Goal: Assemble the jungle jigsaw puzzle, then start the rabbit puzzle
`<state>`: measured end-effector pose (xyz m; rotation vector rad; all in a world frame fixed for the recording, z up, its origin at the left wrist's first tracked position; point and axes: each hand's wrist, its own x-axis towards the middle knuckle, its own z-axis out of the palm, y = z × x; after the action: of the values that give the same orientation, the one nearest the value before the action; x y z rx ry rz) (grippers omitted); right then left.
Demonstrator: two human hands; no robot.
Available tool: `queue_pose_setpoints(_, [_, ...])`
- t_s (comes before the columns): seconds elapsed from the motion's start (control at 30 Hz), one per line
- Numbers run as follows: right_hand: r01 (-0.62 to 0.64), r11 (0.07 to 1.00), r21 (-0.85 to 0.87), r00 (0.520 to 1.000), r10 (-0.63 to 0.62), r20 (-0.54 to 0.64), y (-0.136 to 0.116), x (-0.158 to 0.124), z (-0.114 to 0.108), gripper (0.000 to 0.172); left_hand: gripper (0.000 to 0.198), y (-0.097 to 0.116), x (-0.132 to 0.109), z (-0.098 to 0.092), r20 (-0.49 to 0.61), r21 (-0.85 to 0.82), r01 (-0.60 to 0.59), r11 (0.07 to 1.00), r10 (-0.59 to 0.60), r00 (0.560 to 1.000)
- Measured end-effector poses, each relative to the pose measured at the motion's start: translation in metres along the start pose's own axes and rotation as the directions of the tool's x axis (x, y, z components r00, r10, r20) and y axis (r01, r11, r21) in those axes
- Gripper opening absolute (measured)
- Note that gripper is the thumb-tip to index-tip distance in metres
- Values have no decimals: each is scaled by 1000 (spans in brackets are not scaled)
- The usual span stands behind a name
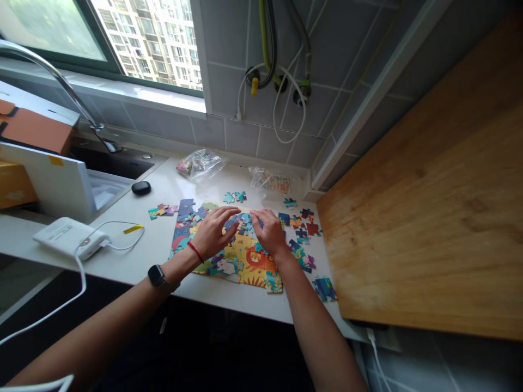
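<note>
A colourful jigsaw puzzle [245, 247] with animal pictures, including a red-maned lion, lies largely joined on the white counter. Over its upper middle is my left hand [214, 231], fingers stretched out and thumb apart, holding nothing I can see. Just to its right, my right hand [267, 231] has its thumb and fingers drawn close together at the puzzle's upper part. Whatever is between those fingertips is too small to make out. Loose puzzle pieces [302, 256] are scattered along the right side. Smaller groups of pieces [235, 197] lie behind the puzzle and pieces [162, 210] to its left.
Two clear plastic bags [202, 165] [272, 181] lie at the back. On the left are a black oval case [141, 188], a white power bank [71, 238] with a cable, and boxes by the sink faucet [61, 79]. A wooden panel [429, 207] borders the right side.
</note>
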<state>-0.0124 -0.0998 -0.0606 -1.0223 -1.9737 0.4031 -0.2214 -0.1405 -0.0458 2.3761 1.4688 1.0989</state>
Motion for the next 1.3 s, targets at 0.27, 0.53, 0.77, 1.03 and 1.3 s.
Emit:
queue_pose_setpoints(0.27, [-14,1000,-7,1000,14,-22,-15,-13,-15,32,39,21,-39,-2,-32,-116,-38,993,35,999])
queue_pose_setpoints(0.53, [-348,920,-181,934,323,-152,-23,-39,-115,36,46,10,-93,-9,-31,-186,-11,982,5,1000])
queue_pose_setpoints(0.77, [-461,801,-383,865,502,9,-18,-71,-176,38,41,5,-84,-3,-27,-226,-15,974,9,1000])
queue_pose_setpoints(1.03, [-355,733,-580,753,592,286,-3,-83,-152,49,39,2,-87,5,66,-142,-48,989,58,996])
queue_pose_setpoints(1.3, [-301,639,-708,757,612,230,-7,-88,-148,24,32,0,-88,8,62,-134,-75,988,84,995])
